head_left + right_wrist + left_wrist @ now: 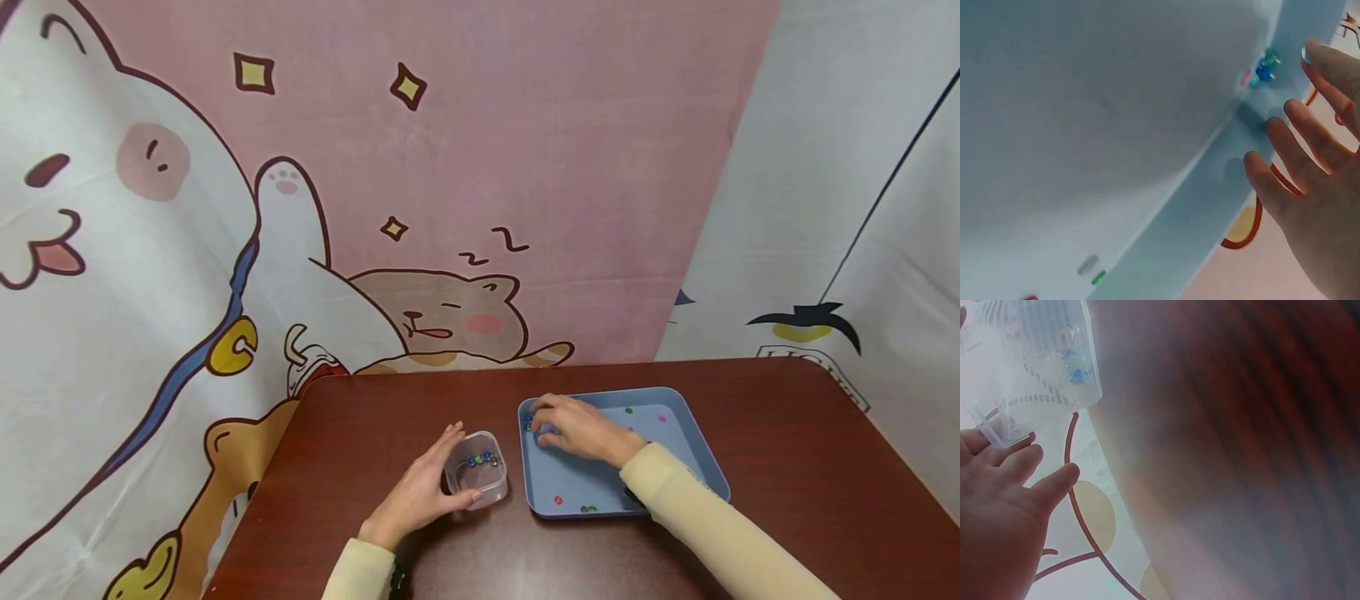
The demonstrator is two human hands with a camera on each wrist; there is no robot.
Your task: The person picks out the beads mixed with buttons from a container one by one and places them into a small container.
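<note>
My left hand point(418, 492) holds a clear plastic box point(483, 498) around its sides, tilted, the thumb near its front side. Several glass marbles point(480, 459) lie inside. In the left wrist view the box point(1054, 387) shows from the side with blue marbles point(1076, 375). My right hand point(579, 429) reaches down into the far left corner of a blue tray point(585, 477). A small pale glassy marble point(1306, 55) shows at its thumb and index fingertips. Beside them, more green and blue marbles point(1265, 70) lie against the tray wall.
The tray also holds a red piece point(558, 500), green ones point(590, 508) along the near edge, and pink point(662, 418) and green ones point(628, 409) toward the back. Everything stands on a dark brown table point(795, 467). A cartoon-printed cloth point(585, 167) hangs behind it.
</note>
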